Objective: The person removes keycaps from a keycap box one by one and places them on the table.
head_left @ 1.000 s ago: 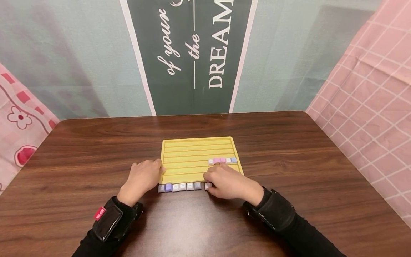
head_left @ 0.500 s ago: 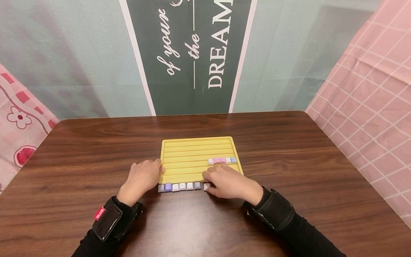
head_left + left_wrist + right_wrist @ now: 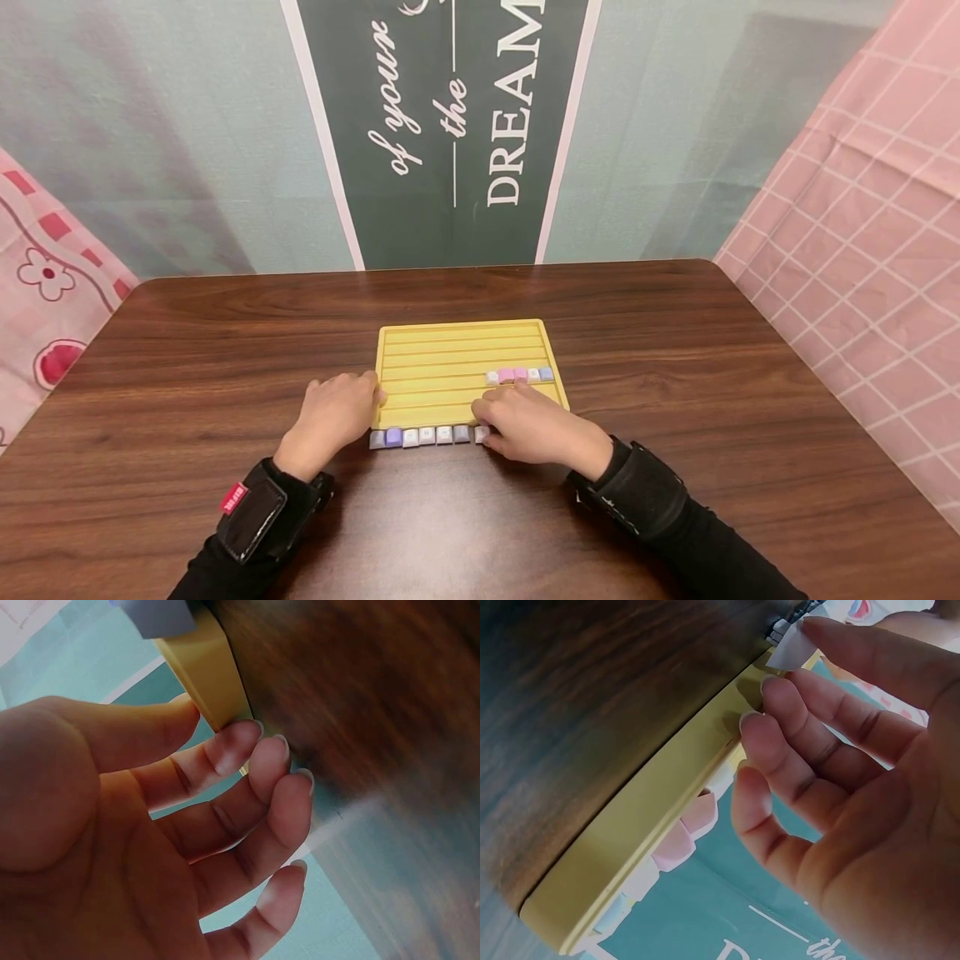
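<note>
A yellow ribbed tray (image 3: 431,350) lies on the table, with my left hand (image 3: 336,417) at its near left corner. The thumb and forefinger of that hand pinch the tray's side wall (image 3: 206,671) in the left wrist view. My right hand (image 3: 536,423) is over the tray's near right edge. Between its thumb and forefinger it holds a whitish keycap (image 3: 793,649), at the right end of a row of grey, purple and white keycaps (image 3: 427,436) along the tray's near edge. Inside the tray, several white, pink and blue keycaps (image 3: 521,376) stand in one groove at the right.
The dark wooden table (image 3: 637,350) stretches out around the tray. Behind it hangs a pale green cloth with a dark lettered panel (image 3: 450,233). Pink checked cloth (image 3: 862,208) hangs at the right, and pink patterned cloth (image 3: 45,317) at the left.
The keycap at my right thumb has slid slightly left, narrowing the gap to the row's grey keycap. My right hand shifted a little left with it; my left hand stays put.
</note>
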The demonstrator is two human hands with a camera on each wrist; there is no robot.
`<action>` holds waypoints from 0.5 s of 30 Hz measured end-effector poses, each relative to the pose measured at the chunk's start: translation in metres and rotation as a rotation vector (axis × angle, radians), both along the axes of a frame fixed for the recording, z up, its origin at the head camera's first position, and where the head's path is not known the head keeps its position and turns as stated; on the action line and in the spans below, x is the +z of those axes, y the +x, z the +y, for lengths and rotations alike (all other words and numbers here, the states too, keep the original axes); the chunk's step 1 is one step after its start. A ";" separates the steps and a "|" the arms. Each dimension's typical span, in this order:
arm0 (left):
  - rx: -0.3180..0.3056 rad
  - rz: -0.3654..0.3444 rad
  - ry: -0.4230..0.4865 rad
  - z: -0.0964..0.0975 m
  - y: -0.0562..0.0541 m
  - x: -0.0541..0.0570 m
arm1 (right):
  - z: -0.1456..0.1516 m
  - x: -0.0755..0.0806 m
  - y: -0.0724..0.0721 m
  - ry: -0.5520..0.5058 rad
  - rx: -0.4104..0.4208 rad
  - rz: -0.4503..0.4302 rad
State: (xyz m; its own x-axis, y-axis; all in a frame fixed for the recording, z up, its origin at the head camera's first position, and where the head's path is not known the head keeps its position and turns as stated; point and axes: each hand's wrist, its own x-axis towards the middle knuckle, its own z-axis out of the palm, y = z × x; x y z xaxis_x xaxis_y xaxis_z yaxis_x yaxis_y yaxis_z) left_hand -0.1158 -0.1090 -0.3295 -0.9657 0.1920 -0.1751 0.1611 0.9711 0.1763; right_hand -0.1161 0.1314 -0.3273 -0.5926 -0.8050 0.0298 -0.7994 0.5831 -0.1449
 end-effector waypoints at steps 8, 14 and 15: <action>0.001 0.000 0.001 -0.001 -0.001 -0.001 | -0.003 0.000 0.000 -0.016 0.010 0.042; 0.002 0.007 -0.002 -0.001 -0.001 0.000 | -0.003 -0.001 -0.001 -0.036 0.001 0.037; 0.002 0.009 -0.001 -0.001 -0.001 0.000 | -0.003 -0.001 -0.001 -0.040 0.001 0.038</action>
